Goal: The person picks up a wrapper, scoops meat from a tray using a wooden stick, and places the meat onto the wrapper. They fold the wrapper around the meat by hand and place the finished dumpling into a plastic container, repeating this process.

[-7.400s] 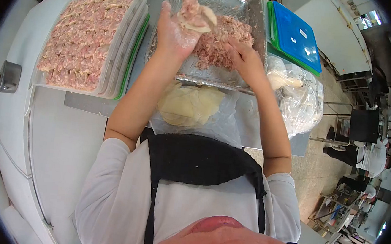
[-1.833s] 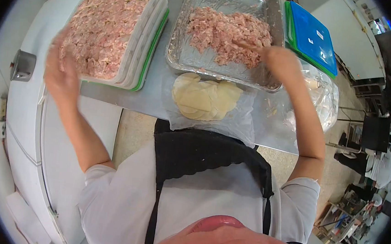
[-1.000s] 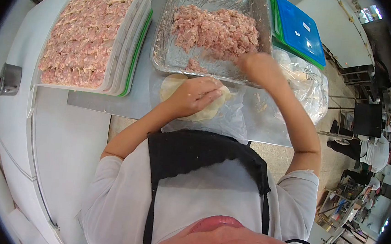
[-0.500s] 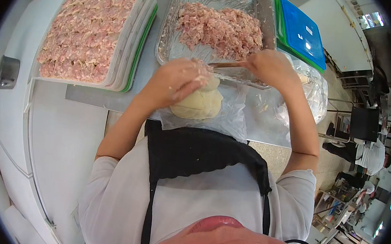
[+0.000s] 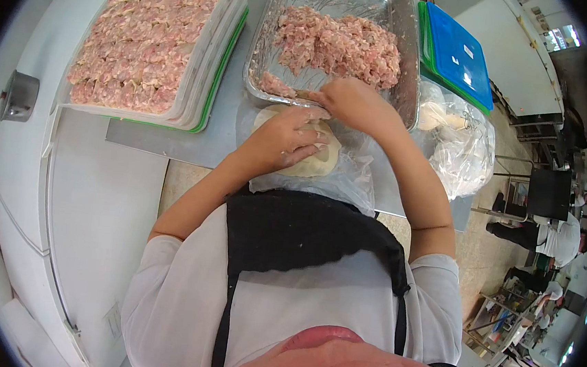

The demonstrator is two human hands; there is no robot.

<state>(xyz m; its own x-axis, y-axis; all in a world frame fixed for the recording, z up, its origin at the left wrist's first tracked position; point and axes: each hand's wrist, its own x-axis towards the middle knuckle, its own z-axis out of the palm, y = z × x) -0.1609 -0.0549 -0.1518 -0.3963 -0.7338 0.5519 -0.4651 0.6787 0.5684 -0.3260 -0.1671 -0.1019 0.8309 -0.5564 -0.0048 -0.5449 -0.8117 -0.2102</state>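
Observation:
My left hand [image 5: 286, 140] rests over a stack of round, pale dough wrappers [image 5: 319, 163], its fingers bent and apart, with whitish bits on the fingertips. The wrappers lie on a crumpled clear plastic bag [image 5: 357, 178] at the table's front edge. My right hand [image 5: 355, 104] is closed round a wooden spatula [image 5: 307, 96], mostly hidden by the fingers. The spatula's tip meets a small lump of minced meat [image 5: 276, 85] at the near side of a metal tray [image 5: 251, 63]. A larger heap of minced meat [image 5: 342, 46] fills the tray's middle.
Left stand stacked plastic trays [image 5: 194, 82] with rows of filled dumplings [image 5: 143, 40] on top. A metal pot [image 5: 21, 98] is beyond. To the right lie blue and green lids [image 5: 459, 55] and a plastic bag with pale contents [image 5: 465, 152]. People [image 5: 558, 239] stand farther off.
My right hand has moved left and nearer to me with the spatula, and a small lump of meat now sits at its tip. My left hand has come down onto the wrappers.

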